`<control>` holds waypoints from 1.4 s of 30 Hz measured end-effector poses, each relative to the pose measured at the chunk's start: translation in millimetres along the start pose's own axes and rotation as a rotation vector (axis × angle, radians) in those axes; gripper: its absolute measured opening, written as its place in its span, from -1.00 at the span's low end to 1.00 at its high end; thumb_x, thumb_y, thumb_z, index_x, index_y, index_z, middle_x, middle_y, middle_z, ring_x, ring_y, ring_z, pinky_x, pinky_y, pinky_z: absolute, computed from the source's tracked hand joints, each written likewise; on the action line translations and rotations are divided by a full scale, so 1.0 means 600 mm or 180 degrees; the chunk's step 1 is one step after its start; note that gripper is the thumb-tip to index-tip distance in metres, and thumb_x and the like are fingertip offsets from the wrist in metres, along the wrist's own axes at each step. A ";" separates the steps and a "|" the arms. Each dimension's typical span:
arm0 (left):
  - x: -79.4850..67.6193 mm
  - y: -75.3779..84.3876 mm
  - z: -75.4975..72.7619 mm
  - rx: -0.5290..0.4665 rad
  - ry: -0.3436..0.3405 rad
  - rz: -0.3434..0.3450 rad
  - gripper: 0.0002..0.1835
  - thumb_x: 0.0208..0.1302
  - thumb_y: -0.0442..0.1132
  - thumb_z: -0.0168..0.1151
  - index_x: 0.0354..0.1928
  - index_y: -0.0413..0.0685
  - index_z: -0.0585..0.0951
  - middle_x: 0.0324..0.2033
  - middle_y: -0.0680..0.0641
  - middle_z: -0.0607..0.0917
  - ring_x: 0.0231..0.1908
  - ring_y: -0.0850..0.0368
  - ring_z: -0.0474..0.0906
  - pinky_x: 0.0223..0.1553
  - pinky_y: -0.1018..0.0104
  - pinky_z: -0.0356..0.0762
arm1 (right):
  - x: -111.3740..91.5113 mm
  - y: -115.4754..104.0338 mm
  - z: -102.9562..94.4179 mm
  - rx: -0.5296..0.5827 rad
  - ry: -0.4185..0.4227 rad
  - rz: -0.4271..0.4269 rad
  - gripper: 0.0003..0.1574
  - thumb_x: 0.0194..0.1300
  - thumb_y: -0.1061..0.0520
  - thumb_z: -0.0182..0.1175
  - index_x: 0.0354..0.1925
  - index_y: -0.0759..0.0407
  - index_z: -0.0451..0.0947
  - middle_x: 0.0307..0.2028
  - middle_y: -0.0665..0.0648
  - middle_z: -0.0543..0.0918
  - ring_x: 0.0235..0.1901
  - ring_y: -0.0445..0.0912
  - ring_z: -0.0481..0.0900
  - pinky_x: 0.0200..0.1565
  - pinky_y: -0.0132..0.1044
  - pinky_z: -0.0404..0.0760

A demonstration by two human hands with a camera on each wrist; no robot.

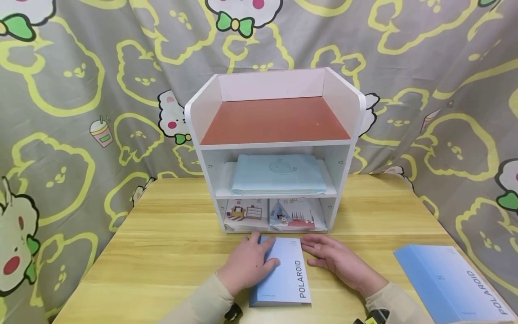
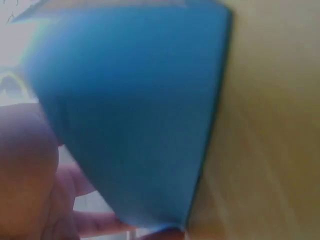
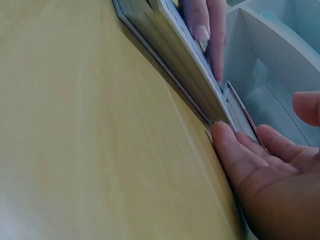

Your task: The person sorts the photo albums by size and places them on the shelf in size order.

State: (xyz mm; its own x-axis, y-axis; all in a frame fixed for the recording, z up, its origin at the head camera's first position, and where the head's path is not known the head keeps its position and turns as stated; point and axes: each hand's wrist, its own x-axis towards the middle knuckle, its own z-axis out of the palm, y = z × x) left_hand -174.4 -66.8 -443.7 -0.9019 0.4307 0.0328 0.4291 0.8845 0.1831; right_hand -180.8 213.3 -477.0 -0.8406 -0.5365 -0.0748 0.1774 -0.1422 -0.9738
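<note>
A thick blue-and-white book (image 1: 285, 274) marked POLAROID lies on the table just in front of a small white shelf unit. My left hand (image 1: 252, 261) rests over its left side, thumb and a finger extended on the cover. In the left wrist view the blue spine (image 2: 135, 110) fills the middle, with fingers around its far end. My right hand (image 1: 341, 261), fingers loosely bent, touches the book's far right corner. The right wrist view shows those fingertips (image 3: 222, 135) against the corner, beside the page edges (image 3: 175, 65).
The white shelf unit (image 1: 343, 180) has a brown top. A light blue whale-print folder (image 1: 279, 173) lies on its middle shelf. Two illustrated books (image 1: 247, 213) fill the bottom shelf. Another POLAROID book (image 1: 453, 283) lies at the table's right edge. A patterned curtain (image 1: 133, 81) hangs behind.
</note>
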 end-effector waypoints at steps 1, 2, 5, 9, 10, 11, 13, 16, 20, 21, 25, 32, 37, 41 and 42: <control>-0.001 -0.007 -0.002 -0.0167 -0.0023 -0.0022 -0.27 0.37 0.28 0.16 0.46 0.08 0.44 0.26 -0.26 0.48 0.07 -0.23 0.55 0.03 -0.11 0.59 | -0.001 0.000 -0.003 0.0067 -0.0058 0.0006 -0.24 0.61 0.16 -0.08 0.51 0.54 -0.10 0.48 0.52 0.07 0.44 0.21 0.21 0.29 -0.01 0.44; -0.003 -0.015 -0.004 -0.0357 -0.0055 -0.0053 -0.25 0.36 0.26 0.19 0.47 0.04 0.42 0.31 -0.27 0.45 0.14 -0.25 0.53 0.10 -0.14 0.55 | -0.003 -0.001 -0.005 0.0129 -0.0123 0.0018 -0.24 0.62 0.15 -0.12 0.51 0.54 -0.14 0.48 0.53 0.08 0.43 0.20 0.24 0.29 0.02 0.44; -0.008 -0.040 -0.010 -0.0970 -0.0139 -0.0121 -0.19 0.32 0.19 0.28 0.49 -0.07 0.37 0.40 -0.24 0.39 0.28 -0.22 0.43 0.25 -0.15 0.43 | -0.008 -0.004 -0.014 0.0360 -0.0323 0.0097 -0.25 0.66 0.12 -0.20 0.50 0.58 -0.18 0.45 0.54 0.13 0.37 0.20 0.36 0.28 0.09 0.44; -0.016 -0.068 -0.010 -0.1459 -0.0263 -0.0175 -0.11 0.28 0.22 0.32 0.47 -0.23 0.35 0.32 -0.26 0.49 0.26 -0.17 0.47 0.24 -0.10 0.46 | -0.014 -0.006 -0.019 0.0645 -0.0616 0.0214 -0.26 0.67 0.11 -0.28 0.50 0.59 -0.21 0.44 0.53 0.17 0.32 0.25 0.41 0.28 0.17 0.42; -0.018 -0.072 -0.009 -0.1487 -0.0287 -0.0169 -0.09 0.28 0.24 0.31 0.45 -0.27 0.36 0.28 -0.27 0.53 0.23 -0.15 0.51 0.22 -0.09 0.49 | -0.014 -0.006 -0.018 0.0705 -0.0695 0.0236 -0.27 0.68 0.11 -0.30 0.50 0.59 -0.22 0.44 0.53 0.17 0.33 0.27 0.39 0.28 0.19 0.40; -0.019 -0.075 -0.008 -0.1495 -0.0313 -0.0163 -0.07 0.27 0.27 0.30 0.43 -0.31 0.38 0.23 -0.28 0.57 0.19 -0.15 0.54 0.19 -0.08 0.51 | -0.015 -0.005 -0.016 0.0760 -0.0765 0.0255 -0.28 0.68 0.12 -0.32 0.51 0.58 -0.24 0.45 0.52 0.16 0.34 0.28 0.37 0.29 0.20 0.38; -0.022 -0.077 -0.005 -0.1448 -0.0350 -0.0141 -0.05 0.27 0.33 0.26 0.39 -0.37 0.41 0.15 -0.30 0.62 0.11 -0.12 0.59 0.12 -0.06 0.57 | -0.015 -0.003 -0.010 0.0833 -0.0860 0.0284 -0.27 0.68 0.13 -0.34 0.51 0.57 -0.29 0.45 0.51 0.17 0.35 0.29 0.35 0.30 0.21 0.36; -0.023 -0.075 -0.004 -0.1411 -0.0417 -0.0153 -0.03 0.28 0.36 0.22 0.38 -0.39 0.41 0.08 -0.30 0.64 -0.01 -0.04 0.61 0.04 -0.01 0.61 | -0.014 0.001 0.002 0.0883 -0.0849 0.0295 -0.24 0.67 0.15 -0.32 0.51 0.55 -0.38 0.43 0.52 0.20 0.34 0.30 0.36 0.30 0.21 0.37; -0.023 -0.070 -0.005 -0.1416 -0.0492 -0.0261 -0.08 0.35 0.32 0.17 0.42 -0.36 0.37 0.04 -0.27 0.61 -0.12 0.06 0.55 -0.01 0.00 0.61 | -0.014 0.005 0.019 0.0844 -0.0501 0.0266 -0.16 0.63 0.20 -0.21 0.52 0.51 -0.46 0.38 0.53 0.29 0.28 0.28 0.45 0.28 0.15 0.43; -0.022 -0.070 -0.006 -0.1415 -0.0499 -0.0288 -0.09 0.37 0.31 0.15 0.43 -0.35 0.36 0.04 -0.26 0.60 -0.12 0.06 0.54 -0.01 -0.01 0.60 | -0.014 0.005 0.024 0.0787 -0.0396 0.0249 -0.14 0.61 0.21 -0.17 0.52 0.51 -0.45 0.37 0.53 0.31 0.26 0.26 0.48 0.26 0.12 0.45; -0.020 -0.071 -0.007 -0.1455 -0.0497 -0.0354 -0.14 0.43 0.25 0.11 0.45 -0.35 0.34 0.08 -0.29 0.55 -0.06 0.01 0.52 0.08 -0.08 0.56 | -0.010 0.008 0.046 0.0457 -0.0042 0.0190 -0.13 0.53 0.28 -0.06 0.52 0.54 -0.32 0.33 0.50 0.38 0.19 0.19 0.55 0.21 0.02 0.54; -0.019 -0.072 -0.007 -0.1503 -0.0503 -0.0436 -0.14 0.43 0.25 0.12 0.46 -0.33 0.33 0.14 -0.34 0.53 0.04 -0.07 0.53 0.16 -0.14 0.52 | -0.008 0.004 0.078 0.0067 0.0280 0.0073 -0.11 0.46 0.26 0.10 0.52 0.51 -0.13 0.34 0.48 0.39 0.22 0.17 0.53 0.19 -0.10 0.57; -0.018 -0.072 -0.009 -0.1557 -0.0510 -0.0462 -0.13 0.42 0.25 0.13 0.44 -0.37 0.34 0.13 -0.35 0.53 0.05 -0.10 0.54 0.15 -0.17 0.51 | -0.019 -0.009 0.086 -0.0036 0.0148 0.0009 -0.12 0.53 0.23 0.01 0.52 0.54 -0.22 0.41 0.52 0.25 0.31 0.20 0.42 0.24 -0.10 0.52; -0.018 -0.074 -0.012 -0.1563 -0.0545 -0.0435 -0.12 0.41 0.25 0.15 0.42 -0.39 0.35 0.14 -0.36 0.54 0.08 -0.12 0.54 0.16 -0.18 0.51 | -0.022 -0.015 0.079 0.0508 -0.0066 0.0128 -0.15 0.56 0.25 -0.10 0.54 0.49 -0.31 0.46 0.52 0.15 0.36 0.21 0.35 0.30 0.01 0.44; -0.018 -0.075 -0.012 -0.1571 -0.0555 -0.0424 -0.12 0.40 0.25 0.15 0.42 -0.40 0.35 0.15 -0.37 0.53 0.09 -0.13 0.54 0.16 -0.18 0.50 | -0.021 -0.014 0.077 0.0676 -0.0081 0.0169 -0.14 0.56 0.25 -0.11 0.55 0.47 -0.33 0.46 0.52 0.13 0.37 0.21 0.34 0.31 0.04 0.42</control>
State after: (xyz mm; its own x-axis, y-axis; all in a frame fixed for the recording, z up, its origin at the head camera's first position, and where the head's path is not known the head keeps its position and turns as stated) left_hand -184.6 -112.6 -445.3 -0.9072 0.3812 -0.1782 0.1994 0.7623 0.6157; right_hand -147.7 182.7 -458.1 -0.8145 -0.5684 -0.1165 0.3271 -0.2839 -0.9014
